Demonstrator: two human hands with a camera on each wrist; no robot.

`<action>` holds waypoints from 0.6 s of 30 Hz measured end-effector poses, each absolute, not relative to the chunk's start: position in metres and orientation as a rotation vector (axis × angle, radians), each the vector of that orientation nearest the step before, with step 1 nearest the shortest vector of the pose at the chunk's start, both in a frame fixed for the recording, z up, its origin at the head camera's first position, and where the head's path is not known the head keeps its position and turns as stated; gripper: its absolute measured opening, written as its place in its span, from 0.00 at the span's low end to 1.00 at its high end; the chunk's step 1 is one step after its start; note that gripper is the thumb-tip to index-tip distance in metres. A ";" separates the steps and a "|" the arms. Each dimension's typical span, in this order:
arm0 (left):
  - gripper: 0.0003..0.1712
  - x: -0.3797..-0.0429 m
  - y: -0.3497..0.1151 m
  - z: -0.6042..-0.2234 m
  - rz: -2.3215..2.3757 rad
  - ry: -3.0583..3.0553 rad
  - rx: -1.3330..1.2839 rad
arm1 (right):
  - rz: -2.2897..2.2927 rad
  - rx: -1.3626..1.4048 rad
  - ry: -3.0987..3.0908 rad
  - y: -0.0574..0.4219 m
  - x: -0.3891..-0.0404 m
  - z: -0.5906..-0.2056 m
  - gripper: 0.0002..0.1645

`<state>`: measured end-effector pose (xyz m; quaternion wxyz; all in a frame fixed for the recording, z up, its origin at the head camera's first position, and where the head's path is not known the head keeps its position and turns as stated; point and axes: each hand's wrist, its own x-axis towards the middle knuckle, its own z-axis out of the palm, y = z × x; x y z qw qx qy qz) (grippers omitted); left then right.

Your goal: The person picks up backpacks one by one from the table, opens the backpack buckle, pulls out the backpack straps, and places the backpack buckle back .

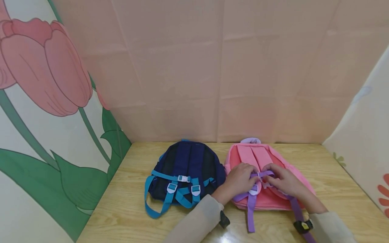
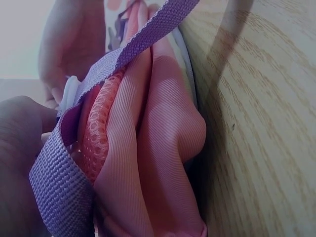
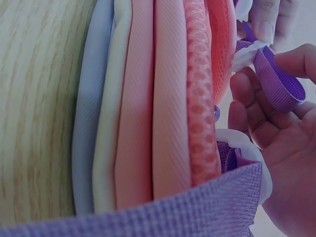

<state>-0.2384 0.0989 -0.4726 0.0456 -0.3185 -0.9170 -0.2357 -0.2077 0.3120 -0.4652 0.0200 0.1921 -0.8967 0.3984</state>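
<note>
A pink backpack lies with its strap side up at the right of the table. Over its middle, my left hand pinches a white plastic buckle on a purple chest strap. My right hand comes in from the other side, its fingers curled at the same buckle and its thumb by a loop of the webbing. Just below, a white strap adjuster sits on a shoulder strap whose purple tail hangs over the table.
Left of the pink bag lies a dark blue backpack with bright blue straps and a white chest buckle. Both stand on a wooden table before a pinkish backdrop. A tulip-printed panel borders the left.
</note>
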 end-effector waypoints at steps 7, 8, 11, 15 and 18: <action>0.14 -0.238 0.099 -0.472 -0.702 -2.785 -0.990 | 1.242 0.560 -2.805 0.312 -0.208 -0.465 0.15; 0.14 -0.238 0.099 -0.472 -0.702 -2.780 -0.994 | 1.247 0.564 -2.806 0.312 -0.208 -0.465 0.16; 0.13 -0.238 0.099 -0.472 -0.708 -2.779 -0.992 | 1.252 0.587 -2.799 0.312 -0.208 -0.463 0.17; 0.13 -0.238 0.100 -0.473 -0.714 -2.784 -0.982 | 1.200 0.619 -2.792 0.311 -0.209 -0.462 0.15; 0.13 -0.239 0.101 -0.473 -0.710 -2.788 -0.975 | 1.152 0.619 -2.800 0.311 -0.209 -0.462 0.14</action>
